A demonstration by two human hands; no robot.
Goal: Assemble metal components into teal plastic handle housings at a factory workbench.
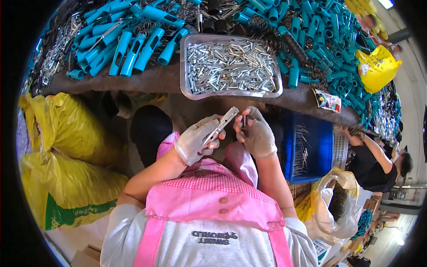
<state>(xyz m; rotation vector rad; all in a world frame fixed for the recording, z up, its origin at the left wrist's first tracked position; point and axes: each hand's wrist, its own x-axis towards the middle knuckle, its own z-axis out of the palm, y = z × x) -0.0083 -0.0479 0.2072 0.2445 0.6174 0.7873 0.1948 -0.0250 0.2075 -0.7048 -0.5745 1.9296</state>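
Observation:
My left hand, in a grey glove, is closed around a flat silver metal piece that points up and to the right. My right hand, also gloved, pinches a small dark part just beside the tip of that metal piece. Both hands hover over my lap, below the edge of the workbench. A metal tray full of small silver pins sits on the bench straight ahead of my hands.
Teal plastic tubes and dark springs cover the bench. Yellow sacks stand at my left. A blue crate with metal pins is at my right, a white bag below it. Another person works at the far right.

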